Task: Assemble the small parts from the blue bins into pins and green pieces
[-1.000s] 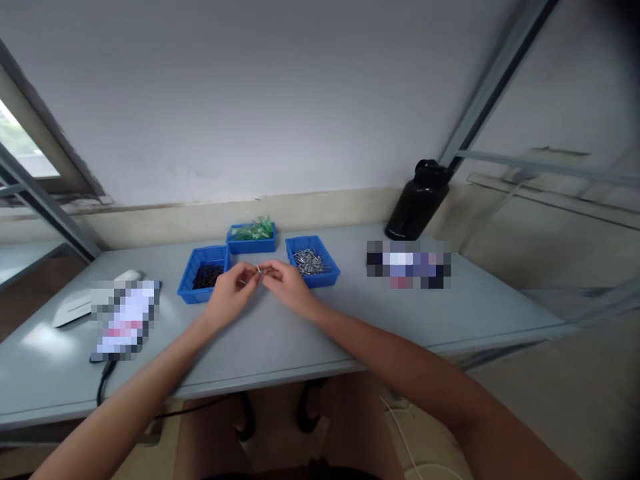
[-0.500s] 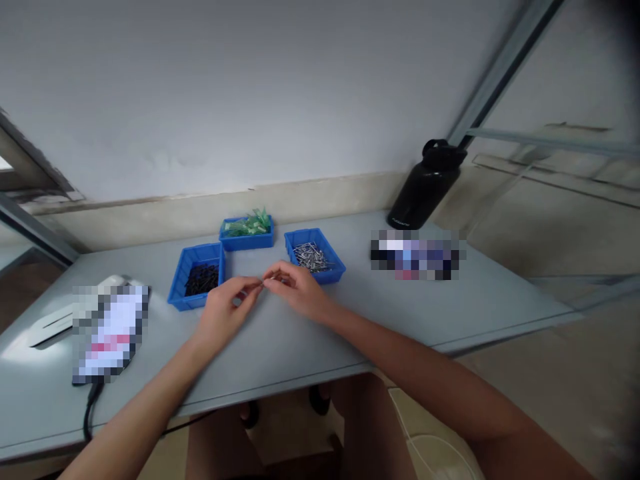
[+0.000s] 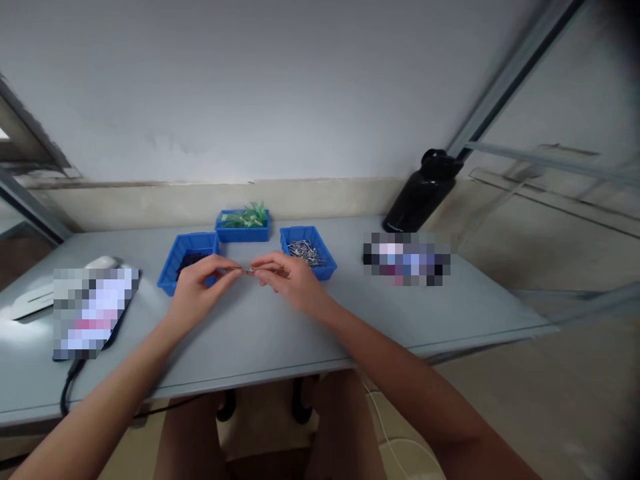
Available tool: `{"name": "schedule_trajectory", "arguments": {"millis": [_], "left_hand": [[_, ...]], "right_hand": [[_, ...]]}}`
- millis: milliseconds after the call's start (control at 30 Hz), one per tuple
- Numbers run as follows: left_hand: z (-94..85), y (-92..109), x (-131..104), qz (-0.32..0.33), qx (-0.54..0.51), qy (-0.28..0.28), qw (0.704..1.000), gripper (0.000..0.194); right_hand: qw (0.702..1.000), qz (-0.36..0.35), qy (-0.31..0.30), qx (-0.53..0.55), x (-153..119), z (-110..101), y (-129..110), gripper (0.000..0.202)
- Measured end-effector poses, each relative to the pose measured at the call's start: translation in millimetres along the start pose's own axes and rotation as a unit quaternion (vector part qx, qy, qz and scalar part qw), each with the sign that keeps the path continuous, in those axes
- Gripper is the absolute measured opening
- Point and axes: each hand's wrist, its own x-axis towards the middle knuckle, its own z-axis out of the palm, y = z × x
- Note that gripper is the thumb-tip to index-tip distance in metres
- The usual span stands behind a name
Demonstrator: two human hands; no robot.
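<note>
My left hand [image 3: 197, 287] and my right hand [image 3: 290, 277] meet above the table, fingertips pinched close together. Between them is a small, thin, shiny piece [image 3: 248, 271], apparently metal and too small to name; both hands seem to grip its ends. Just behind the left hand, partly covered by it, a blue bin [image 3: 170, 263] holds dark slender parts. Beside the right hand, another blue bin [image 3: 327, 267] contains many silver, nail-like metal pins [image 3: 306, 251]. Farther back, a third blue bin [image 3: 243, 235] is filled with green plastic pieces [image 3: 250, 216].
A phone-like device [image 3: 97, 313] with a blurred-out screen and a cable lies at the left, by a white object [image 3: 37, 303]. At the right, a black bottle [image 3: 420, 197] stands behind a pixelated item [image 3: 407, 259]. The wall bounds the grey table [image 3: 310, 333].
My fingertips have drawn slightly apart, showing more of the small piece between them. The whole view has shifted a little, so the table contents appear farther left.
</note>
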Motion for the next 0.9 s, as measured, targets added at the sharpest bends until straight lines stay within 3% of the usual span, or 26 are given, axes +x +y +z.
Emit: {"name": "schedule_trajectory", "arguments": {"millis": [200,500,700,900], "left_hand": [[3.2,-0.8,-0.3,0.002,-0.021,-0.044,0.999,0.015],[9.0,-0.8,-2.3,-0.081,-0.112,-0.050,0.989,0.022],[9.9,-5.7,-1.0,-0.023,-0.032,-0.100,0.994,0.020],[9.7,-6.4,1.1,-0.004,0.018,-0.090,0.996,0.026]], "right_hand": [[0.999,-0.011,-0.041,-0.017,-0.8,5.2,6.2,0.014],[0.992,-0.066,0.002,-0.112,2.2,0.2,3.9,0.020],[0.982,-0.117,0.010,-0.147,4.2,-4.0,5.8,0.019],[0.967,-0.146,-0.010,-0.207,6.1,-7.4,8.9,0.017]]}}
